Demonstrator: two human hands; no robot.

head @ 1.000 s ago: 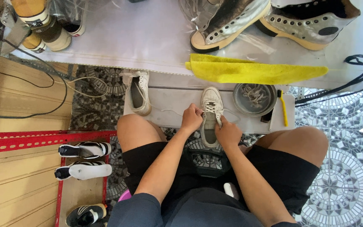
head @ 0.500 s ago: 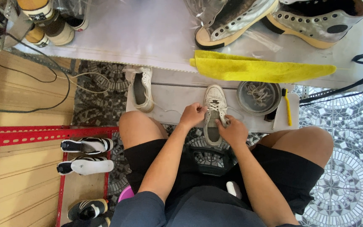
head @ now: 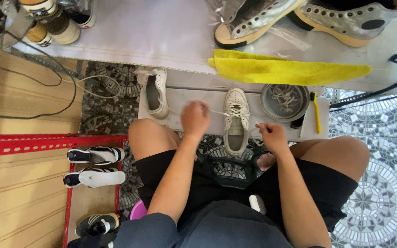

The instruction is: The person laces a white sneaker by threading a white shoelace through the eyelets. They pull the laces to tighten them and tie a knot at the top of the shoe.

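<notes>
A white sneaker [head: 235, 120] lies on a low grey step [head: 198, 98] between my knees, toe pointing away from me. My left hand [head: 195, 118] is raised to its left and pinches one end of the white shoelace [head: 218, 112], pulled taut. To the right of the shoe, my right hand [head: 270, 136] grips the other lace end near the heel. A second white sneaker [head: 154, 92] without its lace lies further left on the step.
A round metal bowl [head: 284, 101] holding laces and a yellow brush [head: 315, 112] sit right of the shoe. Above, a white table [head: 152, 32] carries a yellow cloth [head: 286, 70], silver high-top shoes [head: 258, 20] and jars [head: 53, 23]. A red rack [head: 47, 143] holds several shoes at left.
Both hands were together on the sneaker's laces. They have now moved apart, left hand out to the left and right hand to the right, drawing the lace ends outward.
</notes>
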